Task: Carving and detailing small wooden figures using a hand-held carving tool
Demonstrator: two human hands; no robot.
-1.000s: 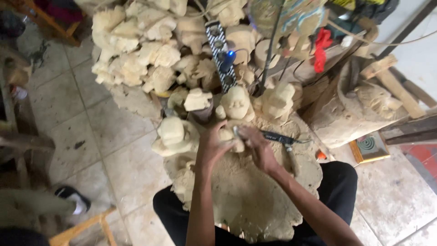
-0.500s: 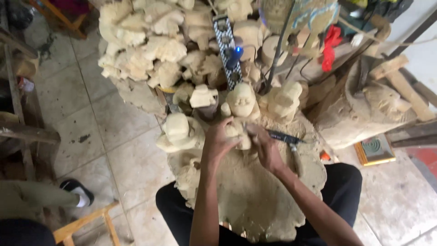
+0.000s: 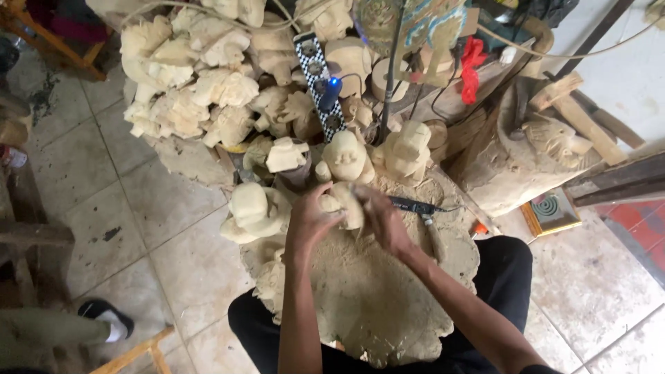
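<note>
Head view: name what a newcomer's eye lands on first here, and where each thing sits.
At centre, the left hand and right hand both clasp a pale carved figure over a dust-covered work mat. Behind them, a heap of similar pale carvings fills the upper left. A black-and-white checkered power strip lies among them at top centre, and a red cloth hangs to its right.

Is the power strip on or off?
On: the power strip, lying among pale wood carvings, shows a blue light glowing at its plugged adapter.
</note>
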